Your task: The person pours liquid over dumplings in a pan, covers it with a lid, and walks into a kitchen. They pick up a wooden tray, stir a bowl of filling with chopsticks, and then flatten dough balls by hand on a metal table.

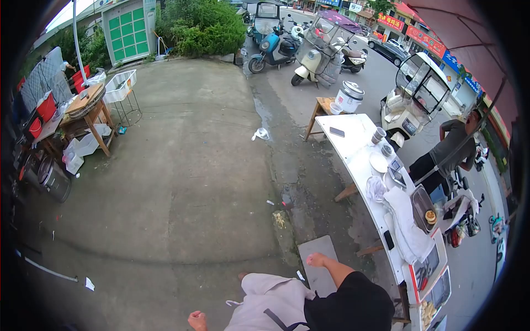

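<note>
My left hand point(197, 320) is low at the bottom edge, beside my light apron point(270, 300), with its fingers curled in and nothing showing in them. Farther forward, my right hand point(316, 260) hangs above a grey board point(319, 248) on the ground, closed in a loose fist with no object visible. Neither hand touches anything. To the right of my right hand stands a white table point(361, 165), bearing a white cloth point(406, 220), a dark phone point(388, 239) and a metal tray point(421, 205) with round baked pieces point(430, 217).
A rice cooker point(350, 97) stands on a small wooden table at the far end. Beyond the white table is a person point(447, 146) near parked scooters point(270, 49). At left are a wooden stand point(88, 113), a white basket point(120, 85) and a dark bin point(55, 179).
</note>
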Motion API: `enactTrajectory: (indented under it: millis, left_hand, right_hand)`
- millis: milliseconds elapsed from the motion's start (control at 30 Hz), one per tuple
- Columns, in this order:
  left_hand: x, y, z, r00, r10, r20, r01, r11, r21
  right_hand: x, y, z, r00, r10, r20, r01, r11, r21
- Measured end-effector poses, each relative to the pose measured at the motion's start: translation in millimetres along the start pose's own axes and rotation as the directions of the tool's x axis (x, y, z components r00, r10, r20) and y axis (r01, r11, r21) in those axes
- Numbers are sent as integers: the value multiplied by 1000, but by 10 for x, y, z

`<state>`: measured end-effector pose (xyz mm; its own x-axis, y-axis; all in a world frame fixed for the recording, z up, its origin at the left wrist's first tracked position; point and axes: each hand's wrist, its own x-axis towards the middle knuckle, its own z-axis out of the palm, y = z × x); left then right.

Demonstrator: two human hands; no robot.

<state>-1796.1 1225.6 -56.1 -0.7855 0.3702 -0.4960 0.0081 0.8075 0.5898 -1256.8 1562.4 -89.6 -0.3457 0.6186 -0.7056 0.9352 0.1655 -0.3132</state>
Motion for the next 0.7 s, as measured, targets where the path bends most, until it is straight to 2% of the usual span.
enactTrajectory:
  millis: [33, 67, 133, 200, 300, 367, 400, 433, 467, 500, 533, 567, 600, 633, 667, 700]
  left_hand:
    - [-337, 592, -464, 987, -104, 126, 78, 977, 200]
    - [-104, 397, -496, 985, -128, 111, 98, 964, 246]
    - [211, 125, -634, 986, -149, 75, 126, 959, 256]
    - [477, -51, -818, 984, -173, 35, 160, 956, 245]
    - [829, -139, -1044, 961, -253, -112, 264, 960, 94]
    - [986, -8, -1147, 848, -444, -289, 380, 890, -251]
    - [1168, -106, -1185, 857, -439, -271, 346, 878, -330]
    - [1268, 145, -1397, 873, -396, -283, 356, 916, -183]
    - [1640, -205, -1312, 824, -423, -377, 387, 906, -170]
    - [1700, 449, -1752, 811, -517, -274, 452, 851, -266]
    - [1918, 722, -2054, 809, -550, -206, 510, 832, -218]
    - [2147, 889, -2256, 805, -514, -294, 454, 855, -253]
    - [2511, 1149, -2644, 792, -494, -358, 392, 862, -321]
    - [2795, 1361, -2919, 821, -409, -399, 305, 904, -300]
    - [3001, 1533, -3145, 826, -389, -408, 273, 910, -313]
    - [3189, 1658, -3327, 836, -359, -415, 237, 918, -318]
  right_hand:
    - [286, -189, -194, 996, -32, -82, 38, 996, 79]
    - [528, -407, -396, 985, -56, -162, 81, 985, 151]
    - [707, -1257, -1099, 978, -65, -196, 105, 975, 197]
    - [1090, -1889, -1513, 964, -149, -219, 193, 962, 193]
    - [1711, -2735, -1873, 952, -226, -207, 265, 946, 187]
    - [2050, -3270, -1996, 953, -254, -163, 283, 941, 184]
    - [2164, -3538, -2075, 960, -251, -121, 271, 945, 186]
    - [2372, -3707, -2076, 944, -307, -121, 321, 939, 125]
    - [2374, -4002, -2131, 976, -209, -67, 219, 940, 263]
    - [2602, -4057, -2055, 979, -204, -29, 203, 932, 302]
    - [2804, -4140, -2083, 970, -208, 125, 168, 947, 275]
    - [2711, -4482, -2153, 977, -161, 140, 63, 845, 531]
    - [3026, -4708, -2278, 905, -363, 221, 314, 921, 230]
    - [3368, -4962, -2402, 785, -547, 290, 582, 812, -45]
    - [3608, -5201, -2451, 786, -569, 241, 612, 771, -175]
    - [3711, -5582, -2515, 868, -447, 216, 462, 886, -25]
